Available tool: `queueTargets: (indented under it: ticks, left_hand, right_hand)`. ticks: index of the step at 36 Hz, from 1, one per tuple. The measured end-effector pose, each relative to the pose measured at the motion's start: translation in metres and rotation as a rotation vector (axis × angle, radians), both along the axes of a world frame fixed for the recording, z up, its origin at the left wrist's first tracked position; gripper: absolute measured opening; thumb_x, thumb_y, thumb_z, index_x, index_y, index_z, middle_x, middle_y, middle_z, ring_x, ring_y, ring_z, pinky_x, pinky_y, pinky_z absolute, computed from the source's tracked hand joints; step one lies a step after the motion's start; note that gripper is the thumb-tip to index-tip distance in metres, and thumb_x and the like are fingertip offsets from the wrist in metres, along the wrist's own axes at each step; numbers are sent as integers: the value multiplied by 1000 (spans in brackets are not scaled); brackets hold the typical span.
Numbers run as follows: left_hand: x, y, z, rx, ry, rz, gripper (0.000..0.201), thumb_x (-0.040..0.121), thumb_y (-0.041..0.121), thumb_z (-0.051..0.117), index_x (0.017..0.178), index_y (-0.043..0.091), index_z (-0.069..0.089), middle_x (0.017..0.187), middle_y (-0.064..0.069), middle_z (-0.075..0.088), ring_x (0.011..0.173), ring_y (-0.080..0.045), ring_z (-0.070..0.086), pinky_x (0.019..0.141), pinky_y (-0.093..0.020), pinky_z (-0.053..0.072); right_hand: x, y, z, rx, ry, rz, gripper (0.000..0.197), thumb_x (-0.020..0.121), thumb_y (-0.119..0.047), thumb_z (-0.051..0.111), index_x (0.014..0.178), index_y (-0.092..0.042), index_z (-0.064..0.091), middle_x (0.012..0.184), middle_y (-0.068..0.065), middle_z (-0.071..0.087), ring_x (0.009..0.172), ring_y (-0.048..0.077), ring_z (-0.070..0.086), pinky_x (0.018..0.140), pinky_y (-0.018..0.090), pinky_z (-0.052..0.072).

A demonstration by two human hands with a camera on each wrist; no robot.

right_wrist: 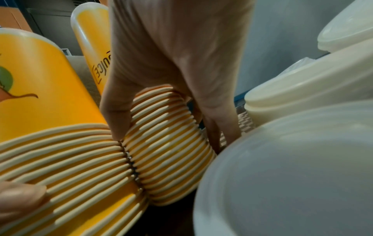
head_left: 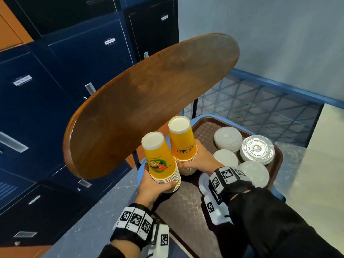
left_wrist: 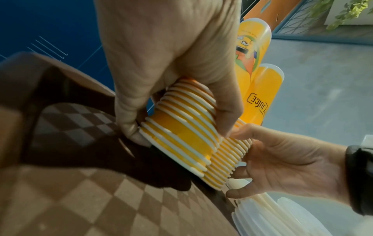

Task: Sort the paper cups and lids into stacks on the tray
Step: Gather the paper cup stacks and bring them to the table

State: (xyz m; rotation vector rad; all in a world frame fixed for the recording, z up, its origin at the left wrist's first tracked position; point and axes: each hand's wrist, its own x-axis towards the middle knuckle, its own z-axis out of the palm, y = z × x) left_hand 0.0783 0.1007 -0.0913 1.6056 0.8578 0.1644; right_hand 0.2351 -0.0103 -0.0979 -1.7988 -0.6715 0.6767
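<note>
Two upside-down stacks of yellow paper cups stand side by side at the left end of the brown tray (head_left: 186,202). My left hand (head_left: 154,189) grips the rims of the left cup stack (head_left: 160,159), which carries a cartoon print. My right hand (head_left: 197,159) holds the right cup stack (head_left: 183,140), printed HEY JUICE, around its lower rims. The two stacks touch at their rims in the right wrist view, left cup stack (right_wrist: 50,143) against right cup stack (right_wrist: 167,135). Several stacks of white lids (head_left: 228,138) and a clear lid stack (head_left: 257,149) sit on the tray's right half.
A round wooden tabletop (head_left: 149,101) overhangs just beyond the cups. Dark blue lockers (head_left: 55,90) fill the left side. A pale wall (head_left: 279,34) and a blue grid fence (head_left: 260,101) lie to the right. Lid stacks (right_wrist: 292,175) crowd close to my right wrist.
</note>
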Motion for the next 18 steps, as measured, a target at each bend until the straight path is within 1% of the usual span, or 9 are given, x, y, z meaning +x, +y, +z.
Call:
queueTargets:
  ticks: [3, 5, 8, 10, 11, 13, 15, 17, 18]
  left_hand:
    - [-2, 1, 2, -18, -29, -14, 89, 55, -2, 86, 128, 20, 39, 111, 4, 56, 100, -12, 55, 94, -33, 45]
    - [-5, 1, 5, -25, -42, -16, 85, 56, -6, 84, 124, 21, 39, 105, 8, 57, 95, -7, 55, 90, -29, 43]
    - [-9, 2, 10, -23, -66, -28, 84, 56, -9, 83, 123, 19, 41, 107, 5, 59, 98, -10, 58, 93, -32, 45]
    - [-11, 3, 15, -8, -94, -36, 83, 56, -10, 83, 122, 19, 41, 109, 3, 59, 102, -15, 58, 96, -34, 44]
    - [-12, 4, 18, -3, -117, -44, 83, 56, -10, 82, 121, 19, 41, 108, 3, 60, 102, -15, 58, 96, -34, 44]
    - [-14, 6, 26, 10, -168, -72, 84, 55, -10, 82, 123, 17, 42, 106, 8, 61, 99, -8, 60, 95, -33, 45]
    - [-16, 8, 35, 23, -218, -107, 92, 49, -3, 88, 127, 13, 44, 107, 10, 63, 95, -1, 63, 91, -28, 50]
    - [-17, 10, 46, 23, -262, -152, 100, 38, 16, 91, 127, 16, 46, 111, 7, 66, 98, -3, 66, 84, -20, 53]
    - [-17, 8, 53, 26, -279, -167, 101, 36, 22, 89, 127, 17, 46, 114, 5, 66, 102, -5, 66, 84, -19, 54]
  right_hand:
    - [-2, -1, -4, 17, 18, 9, 72, 49, -46, 89, 108, -16, 61, 103, 7, 71, 100, 24, 68, 89, 54, 52]
    - [-4, -3, -2, 25, 32, 13, 81, 46, -47, 90, 114, -16, 58, 107, 7, 70, 103, 23, 67, 91, 53, 51]
    - [-8, -7, 3, 35, 60, 10, 96, 43, -47, 91, 124, -16, 50, 114, 5, 67, 109, 20, 64, 96, 51, 49]
    - [-12, -10, 13, 44, 72, 3, 97, 45, -42, 91, 127, -17, 46, 117, 5, 66, 111, 19, 63, 98, 50, 48]
    - [-15, -11, 20, 58, 72, 1, 96, 46, -40, 90, 128, -17, 46, 118, 5, 65, 112, 19, 62, 99, 50, 48]
    - [-20, -13, 38, 83, 60, -10, 91, 48, -37, 88, 126, -19, 45, 120, 7, 63, 113, 19, 61, 99, 45, 48]
    - [-25, -17, 54, 113, 46, -22, 83, 48, -33, 84, 120, -30, 43, 122, 7, 60, 114, 18, 59, 99, 39, 48]
    - [-28, -24, 68, 135, 30, -43, 82, 50, -26, 85, 116, -37, 37, 126, 6, 56, 116, 18, 57, 100, 39, 47]
    - [-29, -29, 74, 147, 18, -54, 81, 55, -18, 86, 116, -37, 36, 127, 6, 55, 116, 17, 56, 101, 41, 46]
